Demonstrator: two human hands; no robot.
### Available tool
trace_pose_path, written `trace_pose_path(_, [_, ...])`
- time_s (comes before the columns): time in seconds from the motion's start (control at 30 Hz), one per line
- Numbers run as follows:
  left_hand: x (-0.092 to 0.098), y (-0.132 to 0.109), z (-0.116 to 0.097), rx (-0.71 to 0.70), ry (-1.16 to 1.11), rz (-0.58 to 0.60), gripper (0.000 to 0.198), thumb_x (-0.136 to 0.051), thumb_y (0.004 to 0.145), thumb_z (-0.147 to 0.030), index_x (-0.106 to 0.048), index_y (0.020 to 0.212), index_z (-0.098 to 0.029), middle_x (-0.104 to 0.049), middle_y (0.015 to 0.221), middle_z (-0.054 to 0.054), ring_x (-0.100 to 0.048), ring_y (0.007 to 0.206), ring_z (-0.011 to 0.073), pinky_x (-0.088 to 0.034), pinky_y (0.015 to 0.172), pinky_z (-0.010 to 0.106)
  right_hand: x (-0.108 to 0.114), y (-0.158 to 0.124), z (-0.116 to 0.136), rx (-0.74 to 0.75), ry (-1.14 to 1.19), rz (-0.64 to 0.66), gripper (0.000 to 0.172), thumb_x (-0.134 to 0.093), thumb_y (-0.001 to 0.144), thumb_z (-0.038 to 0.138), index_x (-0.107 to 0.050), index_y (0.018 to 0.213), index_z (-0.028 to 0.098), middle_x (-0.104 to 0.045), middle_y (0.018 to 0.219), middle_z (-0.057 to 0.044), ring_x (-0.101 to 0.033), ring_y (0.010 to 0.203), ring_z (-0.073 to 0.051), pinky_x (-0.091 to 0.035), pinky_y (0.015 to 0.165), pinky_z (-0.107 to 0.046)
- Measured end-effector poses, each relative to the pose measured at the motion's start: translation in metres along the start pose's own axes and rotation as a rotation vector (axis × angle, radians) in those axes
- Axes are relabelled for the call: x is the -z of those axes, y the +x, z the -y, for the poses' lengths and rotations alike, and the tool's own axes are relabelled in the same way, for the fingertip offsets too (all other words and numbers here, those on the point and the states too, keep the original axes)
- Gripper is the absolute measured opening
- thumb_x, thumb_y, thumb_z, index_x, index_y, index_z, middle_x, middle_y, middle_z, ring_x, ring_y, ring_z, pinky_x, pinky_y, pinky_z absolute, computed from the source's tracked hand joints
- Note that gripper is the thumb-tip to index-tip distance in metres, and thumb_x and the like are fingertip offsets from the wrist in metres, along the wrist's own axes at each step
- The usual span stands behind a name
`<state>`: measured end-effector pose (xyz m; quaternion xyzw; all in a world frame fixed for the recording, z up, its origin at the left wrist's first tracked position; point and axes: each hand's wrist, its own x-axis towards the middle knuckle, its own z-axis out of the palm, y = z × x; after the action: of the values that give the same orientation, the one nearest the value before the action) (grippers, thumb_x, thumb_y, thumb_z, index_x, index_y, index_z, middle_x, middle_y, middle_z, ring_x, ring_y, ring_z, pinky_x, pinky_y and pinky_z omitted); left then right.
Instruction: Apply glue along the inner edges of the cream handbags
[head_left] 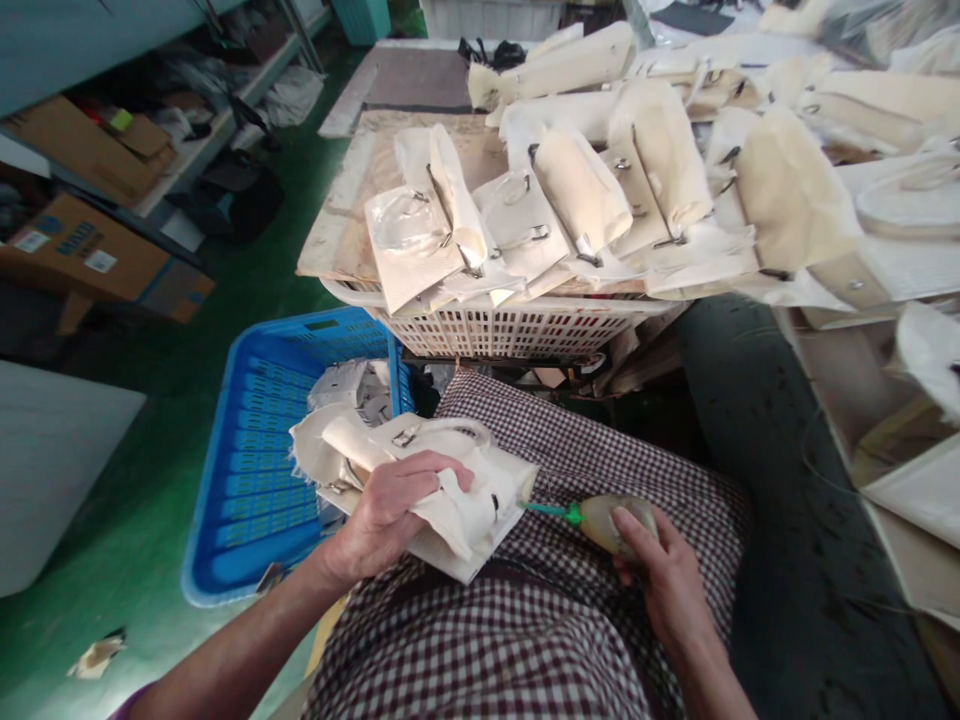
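Note:
Over my lap, my left hand (pixel 401 505) is closed on a cream-white handbag piece (pixel 450 440) with a looped handle and metal fittings. The fingers fold back a flap on its near side. My right hand (pixel 664 560) is wrapped round a small squeeze bottle (pixel 615 522) with a green collar and a thin green nozzle (pixel 544 509). The nozzle points left, its tip at the bag's right edge; whether it touches I cannot tell. A checked cloth (pixel 585 440) covers my lap beneath both hands.
A blue plastic basket (pixel 247 450) stands on the left with white pieces inside. Ahead, several cream bags (pixel 585 190) lie on a board (pixel 337 230) over a white basket (pixel 510 325). A dark surface (pixel 780 450) runs along the right. Cardboard boxes (pixel 97 250) sit at far left.

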<state>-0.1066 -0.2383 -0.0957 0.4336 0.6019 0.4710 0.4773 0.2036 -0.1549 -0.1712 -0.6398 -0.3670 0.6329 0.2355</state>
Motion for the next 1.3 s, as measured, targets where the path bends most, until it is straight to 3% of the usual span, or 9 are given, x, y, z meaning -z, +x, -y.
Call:
trace_pose_path(0.27, [-0.002,0.001,0.002,0.039,-0.014,-0.02,0.037,-0.068,0.088,-0.051,-0.077,0.084,-0.016,-0.076,0.096,0.01,-0.071,0.089,0.0237,-0.055,0.078,0.023,-0.003,-0.01,0.014,-0.007,-0.026,0.052,0.05,-0.082,0.068,0.057,-0.07,0.095,0.017,-0.064,0.073,-0.003,-0.051,0.052,-0.016,-0.037,0.038,-0.024])
trace_pose_path(0.5, [-0.002,0.002,0.004,-0.166,0.123,0.03,0.042,-0.059,0.094,-0.052,-0.075,0.085,-0.015,-0.076,0.095,0.013,-0.073,0.086,0.0226,-0.056,0.078,0.025,-0.013,-0.037,0.026,-0.081,0.053,0.102,0.044,-0.081,0.072,0.055,-0.07,0.093,0.017,-0.063,0.072,-0.002,-0.05,0.051,-0.012,-0.035,0.04,-0.021])
trace_pose_path(0.67, [-0.002,0.003,0.008,-0.173,0.173,0.032,0.037,-0.059,0.096,-0.045,-0.074,0.084,-0.013,-0.076,0.096,0.013,-0.073,0.087,0.0207,-0.056,0.079,0.023,-0.02,-0.054,0.032,-0.11,0.116,0.116,0.043,-0.083,0.071,0.054,-0.07,0.092,0.018,-0.061,0.071,-0.001,-0.048,0.053,-0.012,-0.033,0.041,-0.019])
trace_pose_path(0.93, [-0.005,0.003,0.005,-0.175,0.166,0.051,0.043,-0.06,0.094,-0.05,-0.074,0.082,-0.012,-0.076,0.094,0.014,-0.073,0.086,0.0213,-0.057,0.079,0.024,-0.011,-0.037,0.03,-0.055,-0.042,0.048,0.048,-0.081,0.07,0.057,-0.068,0.096,0.019,-0.063,0.072,-0.002,-0.051,0.053,-0.014,-0.035,0.04,-0.022])
trace_pose_path(1.1, [-0.009,0.005,0.004,-0.103,0.128,0.036,0.046,-0.063,0.091,-0.056,-0.075,0.084,-0.012,-0.076,0.093,0.015,-0.074,0.084,0.0226,-0.059,0.074,0.025,-0.003,-0.027,0.025,0.029,-0.181,0.007,0.051,-0.079,0.071,0.06,-0.067,0.1,0.02,-0.065,0.072,-0.002,-0.053,0.055,-0.017,-0.04,0.042,-0.026])
trace_pose_path(1.3, [-0.009,0.008,0.01,-0.15,0.141,0.025,0.04,-0.063,0.092,-0.05,-0.075,0.081,-0.013,-0.076,0.094,0.015,-0.074,0.086,0.0216,-0.059,0.079,0.025,-0.011,-0.05,0.033,-0.048,-0.017,0.044,0.052,-0.081,0.07,0.056,-0.067,0.105,0.02,-0.065,0.078,-0.002,-0.052,0.059,-0.016,-0.037,0.042,-0.023])
